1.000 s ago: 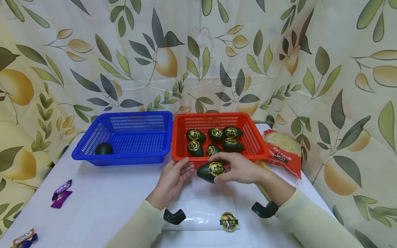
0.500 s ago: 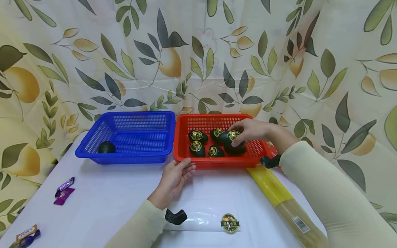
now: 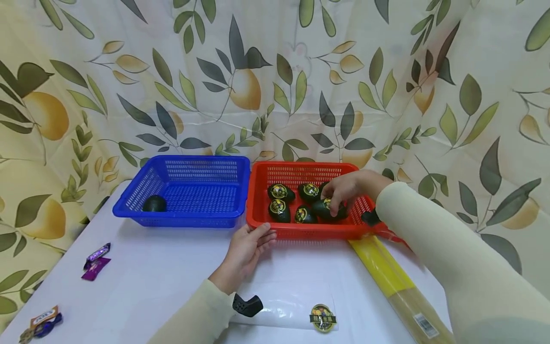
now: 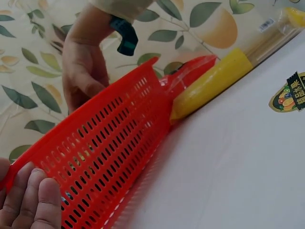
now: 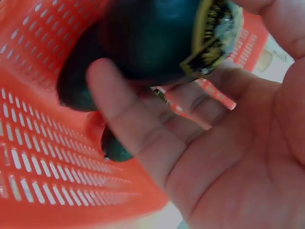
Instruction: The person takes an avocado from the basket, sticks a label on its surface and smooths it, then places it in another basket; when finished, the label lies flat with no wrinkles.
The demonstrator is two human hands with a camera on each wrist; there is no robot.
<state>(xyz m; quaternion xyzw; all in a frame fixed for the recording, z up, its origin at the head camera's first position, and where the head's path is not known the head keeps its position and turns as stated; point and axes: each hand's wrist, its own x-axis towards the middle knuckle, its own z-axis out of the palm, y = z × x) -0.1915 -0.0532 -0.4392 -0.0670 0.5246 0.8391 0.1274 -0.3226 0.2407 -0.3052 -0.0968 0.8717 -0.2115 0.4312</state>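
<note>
My left hand [image 3: 247, 251] holds the front left corner of the red basket [image 3: 292, 231], thumb by the rim and fingers against the outer wall. In the left wrist view the rim passes between thumb and fingers [image 4: 35, 198]. My right hand [image 3: 345, 188] reaches into that basket, its fingers around a dark green avocado [image 3: 320, 210] with a black and gold sticker. The right wrist view shows this avocado [image 5: 147, 38] close up, between thumb and fingers. Several more stickered avocados [image 3: 279, 211] lie beside it; one behind is partly hidden by the hand.
A blue basket [image 3: 180, 222] stands at left with one dark avocado [image 3: 154, 204] inside. A yellow-topped long packet [image 3: 397, 286] lies at right, near a mostly hidden red bag [image 3: 393, 234]. A clear bag with a round label [image 3: 322, 318] lies in front. Wrapped candies [image 3: 96, 267] lie far left.
My right hand has carried an avocado from in front of the red basket over its rim and lowered into the basket's right side. The left hand stays at the rim; the head view shifts slightly.
</note>
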